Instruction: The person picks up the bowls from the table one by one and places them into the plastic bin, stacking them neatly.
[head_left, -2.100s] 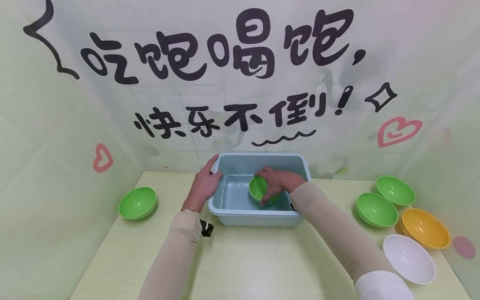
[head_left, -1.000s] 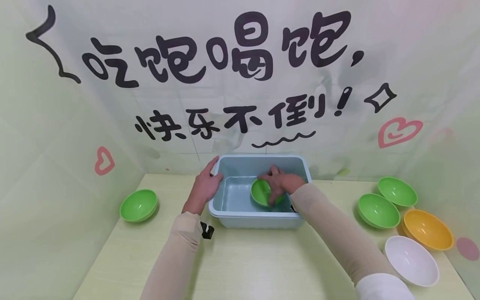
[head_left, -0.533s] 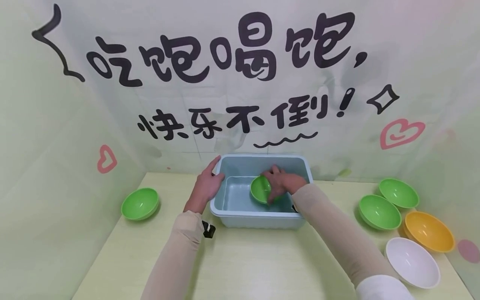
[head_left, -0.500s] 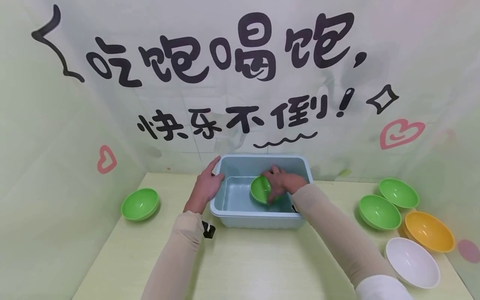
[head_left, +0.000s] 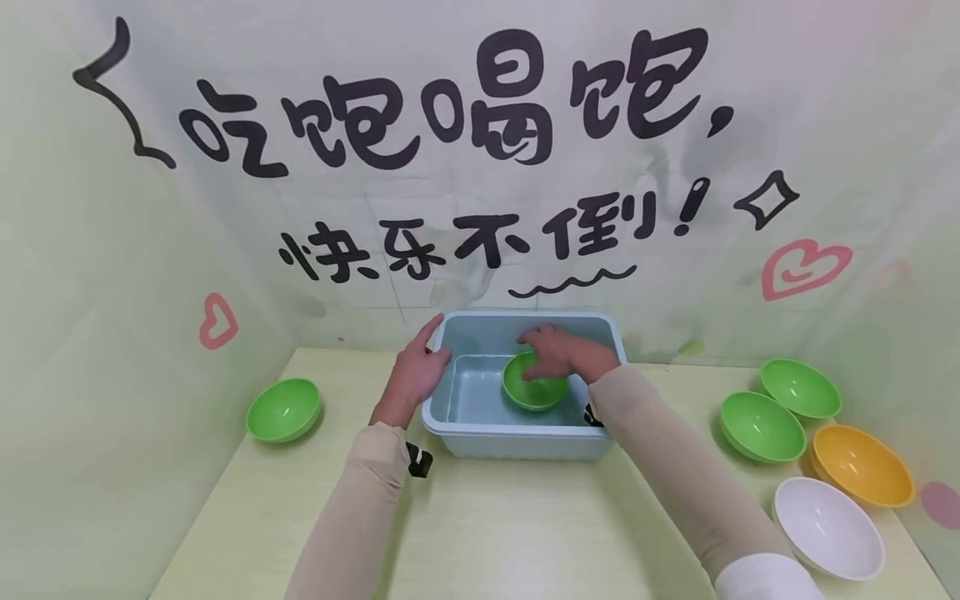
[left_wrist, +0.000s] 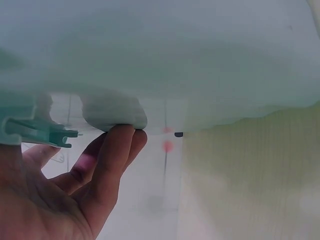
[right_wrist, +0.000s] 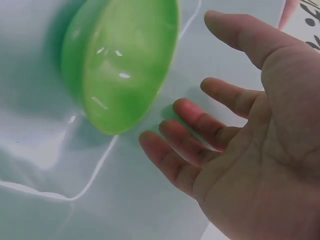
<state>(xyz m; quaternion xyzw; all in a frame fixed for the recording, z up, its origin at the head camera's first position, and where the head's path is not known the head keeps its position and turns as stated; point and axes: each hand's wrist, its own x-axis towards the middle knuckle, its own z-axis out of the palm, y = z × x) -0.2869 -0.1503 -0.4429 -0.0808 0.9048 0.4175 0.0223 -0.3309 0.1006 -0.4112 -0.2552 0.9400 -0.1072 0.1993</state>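
Your left fingers (left_wrist: 111, 160) grip a rectangular blue plastic tub (head_left: 525, 446) holding one green bowl (head_left: 536, 394), right fingers (right_wrist: 169, 156) spread empty; five green, orange and white bowls (head_left: 862, 465) seem unplaced.

The right hand (head_left: 558, 352) let go of the green bowl (head_left: 536, 396) in the blue tub (head_left: 525, 431): its fingers (right_wrist: 201, 122), which had gripped the bowl's right side half a second earlier, had loosened and come apart from it. The hand had shifted toward the tub's far side, and the bowl's near right part, previously covered, came into sight.
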